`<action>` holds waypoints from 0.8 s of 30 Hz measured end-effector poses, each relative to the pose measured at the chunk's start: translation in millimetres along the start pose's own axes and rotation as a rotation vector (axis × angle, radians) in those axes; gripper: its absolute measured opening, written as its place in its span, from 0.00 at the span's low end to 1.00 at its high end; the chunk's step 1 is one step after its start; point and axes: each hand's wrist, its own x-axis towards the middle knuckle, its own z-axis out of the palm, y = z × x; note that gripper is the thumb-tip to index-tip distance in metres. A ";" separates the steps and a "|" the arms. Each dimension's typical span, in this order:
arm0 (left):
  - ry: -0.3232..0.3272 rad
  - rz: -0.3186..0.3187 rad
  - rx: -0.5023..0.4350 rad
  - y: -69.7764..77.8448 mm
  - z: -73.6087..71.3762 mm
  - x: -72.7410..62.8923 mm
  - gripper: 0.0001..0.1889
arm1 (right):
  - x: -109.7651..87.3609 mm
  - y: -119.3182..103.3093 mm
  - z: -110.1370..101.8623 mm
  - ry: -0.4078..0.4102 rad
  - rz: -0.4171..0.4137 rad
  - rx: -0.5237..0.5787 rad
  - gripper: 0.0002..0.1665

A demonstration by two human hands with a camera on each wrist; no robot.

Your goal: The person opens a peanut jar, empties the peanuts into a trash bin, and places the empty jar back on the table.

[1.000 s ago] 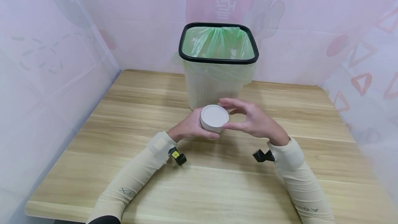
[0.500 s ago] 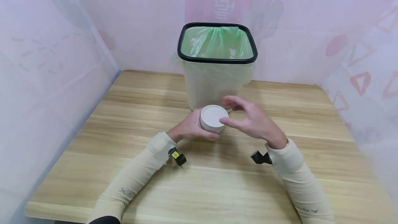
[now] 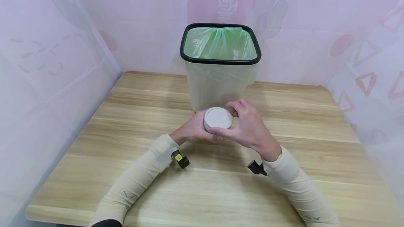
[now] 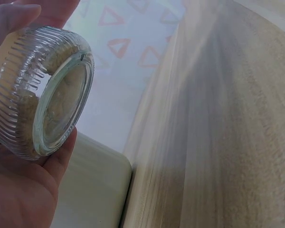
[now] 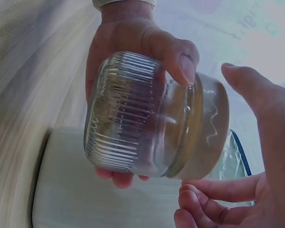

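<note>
A ribbed clear glass jar point(image 5: 123, 118) with a pale beige lid point(image 3: 217, 117) is held tilted above the table, in front of the bin. My left hand point(image 3: 194, 128) grips the jar's body, thumb along its near side. Around the lid's right part curl the thumb and fingers of my right hand point(image 3: 252, 129); the thumb lies over the near edge, the bent fingers at the far right. The right wrist view shows the lid seated on the jar's mouth. Through the glass base in the left wrist view, a tan tone shows; its source is unclear.
A whitish bin point(image 3: 214, 87) with a black rim and a green plastic liner point(image 3: 221, 41) stands behind the hands at the back of the wooden table point(image 3: 151, 115). Printed cloth walls point(image 3: 142, 20) close off the back and sides. Each wrist wears a small black camera point(image 3: 181, 160).
My right hand lifted its fingers off the lid, then came back, moving left and toward me, with its thumb now farther along the near edge. The left hand and jar barely moved.
</note>
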 end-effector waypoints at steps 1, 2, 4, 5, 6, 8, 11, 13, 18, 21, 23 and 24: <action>0.001 -0.001 0.000 -0.2 0.2 -0.1 0.41 | -0.1 -0.2 0.8 -0.003 0.003 -0.001 0.43; 0.002 -0.002 0.002 0.0 0.5 -0.4 0.41 | -0.2 -0.4 1.6 -0.006 0.005 -0.001 0.43; 0.004 -0.003 0.007 -0.1 0.5 -0.6 0.41 | -0.2 -0.6 2.9 -0.007 0.002 0.002 0.43; 0.004 -0.001 0.008 -0.1 0.5 -0.6 0.41 | -0.3 -0.6 3.4 -0.009 0.000 0.002 0.43; 0.004 0.000 0.007 -0.1 0.4 -0.7 0.41 | -0.3 -0.5 3.8 -0.010 -0.001 0.003 0.43; 0.003 0.003 0.004 0.2 0.3 -0.8 0.41 | -0.1 0.0 4.2 -0.012 -0.006 0.007 0.43; 0.004 0.003 0.007 0.5 0.2 -0.7 0.42 | 0.4 1.3 3.6 -0.018 -0.014 0.021 0.42; 0.005 0.001 0.010 0.4 0.3 -0.5 0.42 | 1.0 2.4 2.8 -0.024 -0.023 0.034 0.43; 0.007 0.005 0.034 0.0 0.7 0.0 0.42 | 2.2 4.7 0.0 -0.040 -0.050 0.067 0.44; 0.003 0.004 0.035 0.2 1.1 -0.1 0.41 | 2.4 6.1 -1.6 -0.050 -0.068 0.077 0.43; -0.001 -0.003 0.027 0.4 1.3 -0.3 0.42 | 2.4 6.9 -2.5 -0.057 -0.079 0.081 0.43; -0.003 -0.003 0.027 0.6 1.4 -0.5 0.41 | 2.5 7.2 -2.9 -0.061 -0.084 0.081 0.43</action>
